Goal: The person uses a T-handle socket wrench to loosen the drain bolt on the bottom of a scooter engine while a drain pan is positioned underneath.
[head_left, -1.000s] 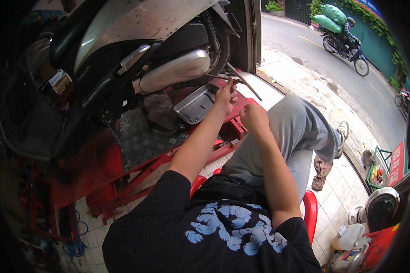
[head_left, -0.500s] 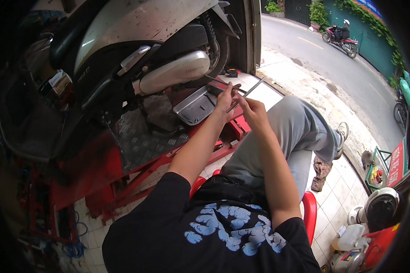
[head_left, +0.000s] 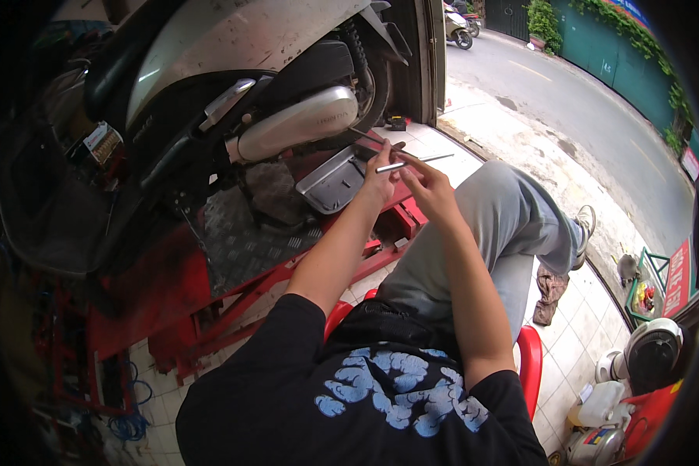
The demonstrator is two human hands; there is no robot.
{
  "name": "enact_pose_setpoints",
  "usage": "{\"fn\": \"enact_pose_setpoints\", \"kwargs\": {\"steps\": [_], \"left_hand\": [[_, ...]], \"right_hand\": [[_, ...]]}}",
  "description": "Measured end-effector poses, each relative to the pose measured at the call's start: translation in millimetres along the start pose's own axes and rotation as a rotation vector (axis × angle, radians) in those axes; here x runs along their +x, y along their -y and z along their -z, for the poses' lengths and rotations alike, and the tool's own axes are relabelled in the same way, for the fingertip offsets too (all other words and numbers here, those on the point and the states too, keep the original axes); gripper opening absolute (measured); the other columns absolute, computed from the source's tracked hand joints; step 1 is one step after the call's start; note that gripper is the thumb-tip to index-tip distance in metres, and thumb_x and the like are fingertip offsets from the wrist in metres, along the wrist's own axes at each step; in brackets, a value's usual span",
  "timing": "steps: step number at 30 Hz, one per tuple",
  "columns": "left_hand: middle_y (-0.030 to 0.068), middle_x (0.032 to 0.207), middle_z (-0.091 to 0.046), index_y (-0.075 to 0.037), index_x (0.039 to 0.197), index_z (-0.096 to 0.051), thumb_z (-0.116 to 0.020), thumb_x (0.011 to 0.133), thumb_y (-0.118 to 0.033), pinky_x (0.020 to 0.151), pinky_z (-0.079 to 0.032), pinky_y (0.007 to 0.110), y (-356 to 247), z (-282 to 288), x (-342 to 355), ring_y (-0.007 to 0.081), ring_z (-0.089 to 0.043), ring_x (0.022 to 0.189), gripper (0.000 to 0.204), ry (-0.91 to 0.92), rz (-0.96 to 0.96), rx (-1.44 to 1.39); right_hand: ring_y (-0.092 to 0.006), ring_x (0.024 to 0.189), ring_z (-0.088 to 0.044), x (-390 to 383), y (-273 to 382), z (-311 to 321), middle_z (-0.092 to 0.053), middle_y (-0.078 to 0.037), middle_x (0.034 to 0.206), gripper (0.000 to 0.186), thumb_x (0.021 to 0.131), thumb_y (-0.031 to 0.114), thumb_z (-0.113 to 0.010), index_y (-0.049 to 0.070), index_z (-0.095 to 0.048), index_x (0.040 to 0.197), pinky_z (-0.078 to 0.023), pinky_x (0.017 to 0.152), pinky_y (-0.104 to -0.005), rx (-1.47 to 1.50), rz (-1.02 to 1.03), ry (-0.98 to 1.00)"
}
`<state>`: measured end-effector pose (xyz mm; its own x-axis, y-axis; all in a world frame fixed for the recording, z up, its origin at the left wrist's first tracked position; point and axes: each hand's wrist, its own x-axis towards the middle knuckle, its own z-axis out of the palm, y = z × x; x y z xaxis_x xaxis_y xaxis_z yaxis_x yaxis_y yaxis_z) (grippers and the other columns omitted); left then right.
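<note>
Both my hands are close together over the near corner of a metal tray, above my raised knee. My left hand (head_left: 380, 172) is closed around a thin dark rod (head_left: 364, 135), which slants up to the left toward the motor scooter. In the fingers of my right hand (head_left: 431, 190) is a slim silver rod (head_left: 435, 158), lying nearly level across the front of my left fingers. The two rods cross near my fingertips; whether they touch I cannot tell. Below, the tray (head_left: 315, 193) holds small dark pieces.
A silver and black motor scooter (head_left: 303, 120) stands on a red lift (head_left: 151, 268) at the left. A red chair (head_left: 529, 365) is under me. A brown cloth (head_left: 550, 295), plastic jug (head_left: 600, 404) and white fan (head_left: 651, 349) are on the right. Beyond runs a street (head_left: 536, 85).
The silver rod has swung from a steep slant to nearly level, its outer end dropping. My hands have stayed almost in place. On the street, the red motorbike has left and other scooters appear.
</note>
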<state>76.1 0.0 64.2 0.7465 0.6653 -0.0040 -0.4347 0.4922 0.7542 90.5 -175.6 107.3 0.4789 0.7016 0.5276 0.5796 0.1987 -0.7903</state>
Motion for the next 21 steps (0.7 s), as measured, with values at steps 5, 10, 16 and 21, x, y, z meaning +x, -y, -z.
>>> {"fn": "enact_pose_setpoints", "kwargs": {"steps": [5, 10, 16, 21], "left_hand": [[-0.0037, 0.072, -0.05, -0.013, 0.088, -0.054, -0.063, 0.093, -0.047, 0.046, -0.032, 0.023, -4, 4, 5, 0.0055, -0.04, 0.052, 0.036, 0.021, 0.047, -0.026], [-0.0041, 0.074, -0.049, -0.013, 0.09, -0.054, -0.063, 0.093, -0.045, 0.044, -0.031, 0.022, -1, 11, 6, 0.0053, -0.039, 0.052, 0.034, 0.036, 0.038, -0.004], [-0.0027, 0.078, -0.049, -0.012, 0.09, -0.054, -0.064, 0.093, -0.044, 0.043, -0.028, 0.023, 0, 7, 5, 0.0057, -0.037, 0.052, 0.033, -0.027, 0.072, -0.024], [-0.0061, 0.075, -0.047, -0.009, 0.103, -0.062, -0.057, 0.097, -0.044, 0.044, -0.024, 0.022, 1, 9, 12, 0.0044, -0.033, 0.052, 0.036, -0.032, 0.089, -0.027]], "right_hand": [[-0.0123, 0.052, -0.054, 13, -19, 4, -0.058, -0.006, 0.06, 0.044, 0.098, 0.038, -0.054, 0.004, -0.064, 0.122, -0.045, 0.054, -0.032, -0.203, -0.381, -0.06], [-0.0134, 0.058, -0.057, 8, -8, -1, -0.061, -0.007, 0.064, 0.042, 0.098, 0.037, -0.055, 0.003, -0.066, 0.12, -0.047, 0.057, -0.034, 0.141, -0.201, -0.095], [-0.0144, 0.049, -0.051, 5, -15, 0, -0.056, -0.007, 0.055, 0.05, 0.099, 0.044, -0.051, -0.002, -0.071, 0.1, -0.042, 0.052, -0.0339, -0.199, -0.267, -0.096], [-0.0176, 0.048, -0.053, 11, -23, -8, -0.058, -0.011, 0.055, 0.055, 0.099, 0.048, -0.048, -0.002, -0.068, 0.093, -0.044, 0.053, -0.0368, -0.324, -0.272, -0.231]]}}
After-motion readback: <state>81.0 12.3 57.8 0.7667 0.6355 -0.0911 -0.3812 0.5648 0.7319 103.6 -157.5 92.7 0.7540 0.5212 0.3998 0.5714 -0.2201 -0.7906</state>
